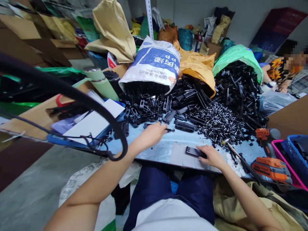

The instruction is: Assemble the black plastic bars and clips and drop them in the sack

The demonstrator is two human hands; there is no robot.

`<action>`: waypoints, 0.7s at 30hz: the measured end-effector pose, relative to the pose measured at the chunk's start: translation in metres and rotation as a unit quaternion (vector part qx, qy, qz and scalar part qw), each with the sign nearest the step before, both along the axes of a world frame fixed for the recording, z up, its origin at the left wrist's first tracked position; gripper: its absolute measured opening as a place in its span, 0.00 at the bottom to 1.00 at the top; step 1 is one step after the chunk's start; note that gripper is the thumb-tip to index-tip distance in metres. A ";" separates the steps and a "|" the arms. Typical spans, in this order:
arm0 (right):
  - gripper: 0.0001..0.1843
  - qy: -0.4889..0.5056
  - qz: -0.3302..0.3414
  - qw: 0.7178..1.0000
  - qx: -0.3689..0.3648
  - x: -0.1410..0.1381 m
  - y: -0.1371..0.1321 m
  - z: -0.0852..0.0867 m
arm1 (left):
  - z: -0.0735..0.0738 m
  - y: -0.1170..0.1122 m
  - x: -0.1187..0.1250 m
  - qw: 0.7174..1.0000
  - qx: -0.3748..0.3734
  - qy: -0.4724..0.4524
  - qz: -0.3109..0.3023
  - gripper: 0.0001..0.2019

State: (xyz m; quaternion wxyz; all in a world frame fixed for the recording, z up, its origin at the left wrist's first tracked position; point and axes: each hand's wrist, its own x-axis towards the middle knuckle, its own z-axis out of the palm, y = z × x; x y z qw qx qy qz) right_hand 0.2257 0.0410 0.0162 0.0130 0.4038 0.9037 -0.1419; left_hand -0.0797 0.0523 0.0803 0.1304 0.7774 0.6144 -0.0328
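Note:
My left hand (155, 133) is closed at the front edge of the heap of black plastic parts (149, 107). A slim black plastic part (170, 130) sticks out past its fingertips; the rest is hidden by the hand. Just beyond lies a thicker black piece (184, 126). Near the table's front edge, my right hand (211, 156) grips the right end of a flat black plastic part (192, 151) with teeth at its left end. That part rests on a grey pad (177, 155). Behind my right hand spreads a pile of small screws (218, 122).
A hammer (232, 148) and an orange cordless drill (270, 168) lie to the right, beside pink and blue baskets (295, 144). White (154, 64), orange (198, 64) and green (238, 54) sacks spill parts at the back. A black curved bar (96, 109) crosses the left. Another person's arm (266, 75) shows far right.

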 end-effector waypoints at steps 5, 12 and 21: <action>0.24 0.018 0.045 0.995 0.086 -0.024 -0.004 -0.020 | -0.011 -0.023 0.057 0.990 -0.051 -0.034 -0.129 0.17; 0.26 0.228 -0.162 0.960 0.006 -0.024 -0.006 -0.035 | -0.081 -0.026 0.080 0.957 0.040 -0.275 -0.079 0.22; 0.43 0.459 -0.297 0.775 -0.317 -0.071 -0.014 -0.015 | -0.093 -0.050 0.087 0.860 0.091 -0.499 0.063 0.19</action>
